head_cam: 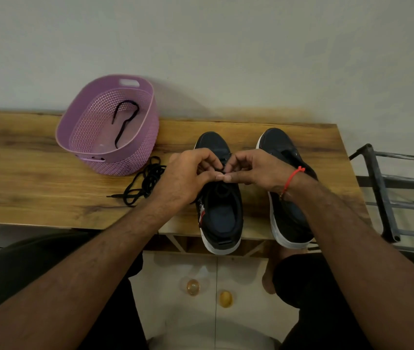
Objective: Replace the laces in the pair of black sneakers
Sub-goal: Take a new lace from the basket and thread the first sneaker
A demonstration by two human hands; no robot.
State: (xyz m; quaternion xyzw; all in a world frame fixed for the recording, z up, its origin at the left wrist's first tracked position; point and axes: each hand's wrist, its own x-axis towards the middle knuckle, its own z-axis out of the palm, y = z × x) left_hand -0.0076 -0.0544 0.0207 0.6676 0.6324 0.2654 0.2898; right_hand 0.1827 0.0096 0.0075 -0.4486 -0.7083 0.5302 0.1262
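Note:
Two black sneakers with white soles stand side by side on the wooden table (24, 173), toes toward the wall. Over the lacing area of the left sneaker (222, 215), my left hand (188, 173) and my right hand (254, 170) meet, fingers curled, pinching a black lace (222, 168) between the fingertips. The right sneaker (286, 218) stands untouched under my right wrist, which wears a red thread. A loose black lace (142, 183) lies coiled on the table left of my left hand.
A purple perforated basket (135, 157) stands at the back left of the table with another black lace (125, 120) inside. A dark metal rack (383, 198) stands off the table's right end. The wall is right behind the table.

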